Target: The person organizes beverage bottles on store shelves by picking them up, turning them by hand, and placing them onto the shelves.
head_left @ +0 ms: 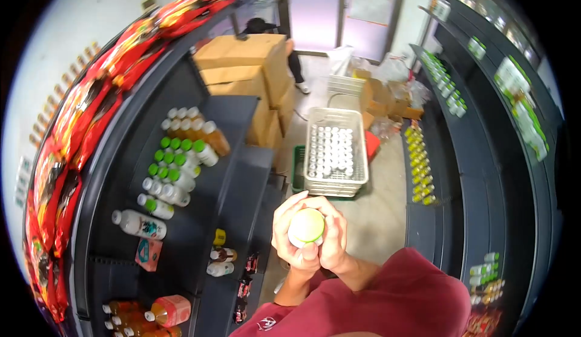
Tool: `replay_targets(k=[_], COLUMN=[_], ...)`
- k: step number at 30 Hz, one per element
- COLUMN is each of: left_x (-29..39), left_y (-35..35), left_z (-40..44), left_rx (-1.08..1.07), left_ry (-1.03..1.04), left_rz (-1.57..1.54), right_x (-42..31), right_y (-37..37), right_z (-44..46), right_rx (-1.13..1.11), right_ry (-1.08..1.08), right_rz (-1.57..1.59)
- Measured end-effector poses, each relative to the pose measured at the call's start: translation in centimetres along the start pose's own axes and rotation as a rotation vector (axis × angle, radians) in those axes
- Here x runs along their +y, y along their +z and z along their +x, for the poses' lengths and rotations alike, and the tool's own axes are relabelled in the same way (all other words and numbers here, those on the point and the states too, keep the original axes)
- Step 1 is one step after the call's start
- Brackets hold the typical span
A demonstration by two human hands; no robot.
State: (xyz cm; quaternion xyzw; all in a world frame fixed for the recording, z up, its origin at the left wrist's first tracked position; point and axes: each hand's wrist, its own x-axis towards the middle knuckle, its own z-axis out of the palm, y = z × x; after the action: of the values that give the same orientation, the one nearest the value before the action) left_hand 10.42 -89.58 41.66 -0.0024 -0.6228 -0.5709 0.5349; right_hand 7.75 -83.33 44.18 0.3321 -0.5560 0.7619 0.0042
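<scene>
Both my hands are wrapped round a bottle with a light green cap [307,224], held upright in front of my chest and seen from above. My left hand [283,233] closes on its left side and my right hand [334,235] on its right. A thumb presses near the cap's lower edge. Most of the bottle's body is hidden by the fingers and cap. Just beyond the hands stands a white plastic crate [365,155] on top of others, holding rows of white-capped bottles [330,149].
Dark shelves [227,116] on the left carry green-capped bottles [175,160] and a large white bottle [139,224]. Red packets [72,134] line the top shelf. On the right, shelves hold yellow-capped bottles [419,164]. Cardboard boxes [233,58] stand behind; a person's leg [295,67] shows beside them.
</scene>
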Motion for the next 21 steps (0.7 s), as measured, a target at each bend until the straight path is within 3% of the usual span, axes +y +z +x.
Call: replay_targets(k=[6,13,21], left_x=[3.8,8.5,13.4], left_y=[10.1,20.1,28.1], left_z=[-6.5,-15.9,-22.9], left_rx=[-0.257,-0.569,-0.897], left_ry=[-0.085,0.032,0.115], left_rz=[-0.14,-0.367,-0.662], right_x=[-4.5,-11.3,-16.7], right_y=[-11.0,-23.0,-30.2], right_z=[-5.2,-12.9,-20.0], right_rx=[0.298,0.527,0.879], right_ry=[-0.082,-0.245,-0.461], right_rz=[-0.092,-0.199,-0.376])
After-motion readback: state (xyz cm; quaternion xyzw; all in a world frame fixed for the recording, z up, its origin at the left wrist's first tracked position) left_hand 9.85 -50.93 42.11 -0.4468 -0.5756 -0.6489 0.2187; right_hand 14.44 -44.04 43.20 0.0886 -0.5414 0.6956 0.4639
